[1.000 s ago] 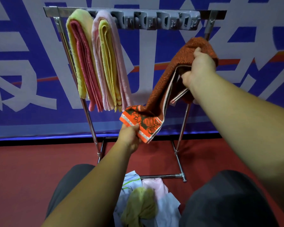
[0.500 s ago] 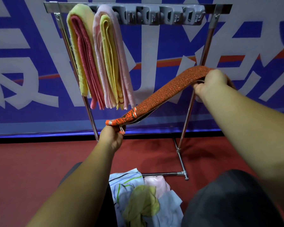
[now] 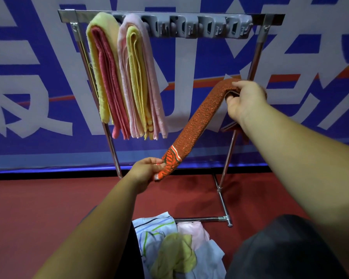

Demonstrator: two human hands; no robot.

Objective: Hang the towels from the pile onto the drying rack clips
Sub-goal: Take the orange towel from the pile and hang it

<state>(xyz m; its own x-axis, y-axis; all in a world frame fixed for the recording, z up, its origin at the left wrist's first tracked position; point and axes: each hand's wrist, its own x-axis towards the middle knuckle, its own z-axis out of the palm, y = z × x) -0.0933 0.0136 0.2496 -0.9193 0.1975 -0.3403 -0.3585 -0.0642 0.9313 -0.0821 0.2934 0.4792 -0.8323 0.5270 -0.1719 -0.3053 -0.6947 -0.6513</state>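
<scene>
A: Bottom of frame first?
B: Pile (image 3: 179, 248) on red floor (image 3: 38, 208), bottom centre, between two knees in dark shorts (image 3: 280, 248). White striped cloth (image 3: 153, 228) at its upper left, olive-yellow cloth (image 3: 175, 252) bunched on top, pale pink piece (image 3: 191, 230) behind.

A: Hands?
B: Left hand (image 3: 147, 172), centre of frame: fingers curled, pinching the patterned lower end of orange towel (image 3: 197, 121). Right hand (image 3: 244, 99), right of centre and higher: fingers wrapped round the folded upper end.

A: Towel position?
B: Folded into a narrow band, running diagonally from lower left to upper right between both hands. In front of drying rack (image 3: 226, 170), well below clips (image 3: 199, 27), apart from them. Orange-and-dark motif with a white stripe near the lower end; no readable lettering on it.

A: Rack?
B: Chrome frame, base tube on floor just behind pile. Grey clip row along top bar, upper centre to upper right. Hanging at upper left: yellow-green towel (image 3: 97, 67) folded round red towel (image 3: 107, 81); just beside, pink towel (image 3: 153, 81) folded round yellow towel (image 3: 137, 77).

A: Any text?
B: Blue banner (image 3: 28, 77) behind rack, filling top half. Huge white characters, cropped and part hidden: cannot read. Orange-red stripe across them.
</scene>
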